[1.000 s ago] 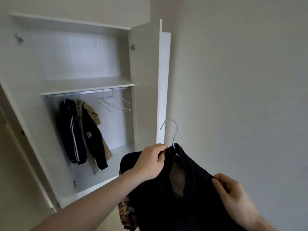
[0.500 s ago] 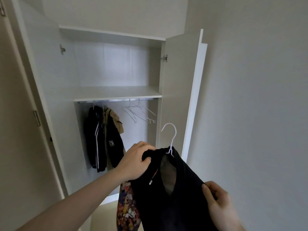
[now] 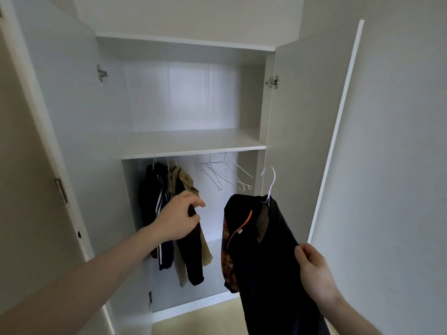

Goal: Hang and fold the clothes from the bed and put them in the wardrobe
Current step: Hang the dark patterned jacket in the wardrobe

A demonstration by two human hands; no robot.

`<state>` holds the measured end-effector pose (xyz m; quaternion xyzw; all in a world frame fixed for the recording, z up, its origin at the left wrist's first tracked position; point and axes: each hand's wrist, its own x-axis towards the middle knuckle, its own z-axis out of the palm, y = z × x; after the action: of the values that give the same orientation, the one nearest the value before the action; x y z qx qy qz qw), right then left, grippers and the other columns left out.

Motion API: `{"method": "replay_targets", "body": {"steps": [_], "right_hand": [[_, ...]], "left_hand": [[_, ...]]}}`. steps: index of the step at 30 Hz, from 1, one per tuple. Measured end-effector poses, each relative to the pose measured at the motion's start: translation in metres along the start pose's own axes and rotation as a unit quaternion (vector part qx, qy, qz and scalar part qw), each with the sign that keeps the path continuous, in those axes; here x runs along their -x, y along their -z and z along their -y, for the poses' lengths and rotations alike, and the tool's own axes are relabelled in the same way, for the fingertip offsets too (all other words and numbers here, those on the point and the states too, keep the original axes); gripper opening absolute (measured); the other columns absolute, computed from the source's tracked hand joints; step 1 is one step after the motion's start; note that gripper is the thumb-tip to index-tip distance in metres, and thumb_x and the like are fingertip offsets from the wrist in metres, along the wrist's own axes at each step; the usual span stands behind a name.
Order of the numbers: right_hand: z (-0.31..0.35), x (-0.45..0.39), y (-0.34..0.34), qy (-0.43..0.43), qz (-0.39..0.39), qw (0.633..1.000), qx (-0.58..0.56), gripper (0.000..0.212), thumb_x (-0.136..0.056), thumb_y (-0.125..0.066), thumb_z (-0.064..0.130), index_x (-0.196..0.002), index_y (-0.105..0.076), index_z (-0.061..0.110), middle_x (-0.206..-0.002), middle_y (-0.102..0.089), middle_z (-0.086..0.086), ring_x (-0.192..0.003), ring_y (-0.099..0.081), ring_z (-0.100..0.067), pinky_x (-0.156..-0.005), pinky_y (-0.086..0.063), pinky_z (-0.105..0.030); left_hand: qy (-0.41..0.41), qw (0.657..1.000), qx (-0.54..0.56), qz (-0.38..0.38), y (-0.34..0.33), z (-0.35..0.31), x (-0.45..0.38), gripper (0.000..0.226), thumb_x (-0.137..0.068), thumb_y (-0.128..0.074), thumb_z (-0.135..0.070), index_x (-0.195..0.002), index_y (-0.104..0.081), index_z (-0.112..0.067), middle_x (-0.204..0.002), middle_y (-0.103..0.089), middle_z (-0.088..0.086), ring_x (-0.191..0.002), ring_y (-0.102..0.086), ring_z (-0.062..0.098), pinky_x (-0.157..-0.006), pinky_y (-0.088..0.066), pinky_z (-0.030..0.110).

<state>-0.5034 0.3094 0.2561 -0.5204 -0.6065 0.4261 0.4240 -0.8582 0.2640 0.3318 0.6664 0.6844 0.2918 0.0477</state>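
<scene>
Closest to the camera, the right hand point(image 3: 314, 272) pinches the edge of a black garment with an orange zip and a patterned lining point(image 3: 266, 250). This garment sits on a thin white wire hanger point(image 3: 269, 182), and its hook pokes up, not yet on anything. So the garment is held up in the air in front of the right side of the big white wardrobe with open doors point(image 3: 302, 117).

A bit further in, the left hand point(image 3: 177, 220) reaches into the wardrobe. Its fingers curl round the sleeve of a dark jacket on a hanger point(image 3: 193, 250), maybe to push it aside and make room.

Further back, a navy jacket with white stripes point(image 3: 157, 213) and a tan coat point(image 3: 183, 182) hang beside it, all under the white shelf point(image 3: 193, 143). To their right hang some bare wire hangers point(image 3: 225, 175).

I think three clothes are already hung up. The black garment is on its hanger but must still be hooked up inside. The bed is not in view, so I cannot tell how many clothes are left.
</scene>
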Motion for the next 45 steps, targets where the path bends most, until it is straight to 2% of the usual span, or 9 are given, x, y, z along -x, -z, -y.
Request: {"method": "replay_targets", "body": {"steps": [2,8,12,20,25,28,35,40,45], "right_hand": [[0.002,-0.031,-0.016,-0.007,0.010,1.000,-0.012,0.027,-0.107,-0.051,0.021,-0.087,-0.069,0.013,-0.076,-0.069,-0.002,-0.073,-0.064,-0.014,-0.068,-0.048,-0.032],[-0.003,-0.133,-0.065,-0.044,0.061,0.996,-0.043,0.023,-0.107,-0.051,0.019,-0.098,-0.071,0.010,-0.096,-0.072,-0.021,-0.094,-0.070,-0.039,-0.078,-0.053,-0.040],[-0.019,-0.203,-0.095,-0.065,0.106,0.991,-0.059,0.021,-0.106,-0.053,0.017,-0.099,-0.072,0.011,-0.085,-0.075,-0.010,-0.079,-0.072,-0.022,-0.068,-0.052,-0.031],[-0.038,-0.311,-0.157,-0.060,0.174,0.983,-0.017,0.019,-0.105,-0.052,0.017,-0.094,-0.067,0.017,-0.084,-0.072,-0.008,-0.076,-0.069,-0.019,-0.071,-0.053,-0.036],[-0.044,-0.352,-0.194,-0.042,0.185,0.981,0.029,0.020,-0.105,-0.049,0.018,-0.095,-0.067,0.020,-0.083,-0.072,-0.002,-0.080,-0.070,-0.019,-0.073,-0.053,-0.036],[-0.044,-0.376,-0.217,-0.025,0.175,0.983,0.055,0.022,-0.104,-0.049,0.016,-0.088,-0.063,0.018,-0.070,-0.065,0.001,-0.061,-0.060,-0.010,-0.060,-0.046,-0.027],[-0.032,-0.416,-0.275,-0.040,0.120,0.988,0.091,0.021,-0.102,-0.047,0.014,-0.088,-0.062,0.015,-0.076,-0.066,-0.004,-0.067,-0.061,-0.015,-0.056,-0.042,-0.027],[-0.028,-0.429,-0.314,-0.042,0.066,0.993,0.093,0.021,-0.100,-0.048,0.016,-0.084,-0.060,0.020,-0.072,-0.066,0.003,-0.057,-0.059,-0.002,-0.047,-0.040,-0.021],[-0.022,-0.435,-0.353,-0.035,0.050,0.993,0.103,0.017,-0.102,-0.050,0.016,-0.090,-0.062,0.019,-0.079,-0.066,0.002,-0.072,-0.061,-0.011,-0.059,-0.041,-0.029]], "left_hand": [[0.010,1.000,-0.004,-0.005,0.002,0.015,-0.022,0.031,-0.092,-0.067,-0.018,-0.119,-0.067,-0.031,-0.126,-0.051,-0.016,-0.094,-0.056,0.000,-0.085,-0.037,0.009],[0.026,0.999,-0.026,-0.031,0.003,0.055,-0.094,0.032,-0.092,-0.069,-0.018,-0.122,-0.067,-0.029,-0.130,-0.050,-0.012,-0.104,-0.050,0.002,-0.101,-0.039,0.021],[0.045,0.997,-0.029,-0.050,0.002,0.078,-0.146,0.032,-0.090,-0.068,-0.017,-0.119,-0.067,-0.032,-0.129,-0.049,-0.013,-0.118,-0.050,0.006,-0.105,-0.035,0.022],[0.083,0.990,-0.049,-0.106,0.014,0.110,-0.229,0.032,-0.086,-0.068,-0.019,-0.110,-0.064,-0.039,-0.122,-0.050,-0.012,-0.113,-0.052,0.010,-0.101,-0.040,0.026],[0.103,0.985,-0.070,-0.119,0.022,0.133,-0.263,0.032,-0.085,-0.069,-0.015,-0.112,-0.067,-0.033,-0.120,-0.051,-0.010,-0.111,-0.053,0.011,-0.100,-0.038,0.024],[0.116,0.983,-0.077,-0.117,0.031,0.152,-0.287,0.029,-0.087,-0.068,-0.017,-0.114,-0.068,-0.030,-0.124,-0.051,-0.006,-0.117,-0.052,0.015,-0.102,-0.040,0.029],[0.139,0.983,-0.096,-0.074,0.046,0.198,-0.351,0.039,-0.087,-0.068,-0.022,-0.125,-0.063,-0.028,-0.140,-0.047,0.001,-0.129,-0.048,0.024,-0.111,-0.041,0.044],[0.132,0.984,-0.103,-0.056,0.053,0.234,-0.398,0.039,-0.089,-0.066,-0.025,-0.128,-0.062,-0.028,-0.144,-0.046,0.003,-0.134,-0.045,0.025,-0.115,-0.037,0.044],[0.154,0.981,-0.116,0.003,0.047,0.272,-0.427,0.040,-0.098,-0.059,-0.034,-0.136,-0.057,-0.025,-0.154,-0.040,0.006,-0.139,-0.042,0.027,-0.118,-0.033,0.044]]}}
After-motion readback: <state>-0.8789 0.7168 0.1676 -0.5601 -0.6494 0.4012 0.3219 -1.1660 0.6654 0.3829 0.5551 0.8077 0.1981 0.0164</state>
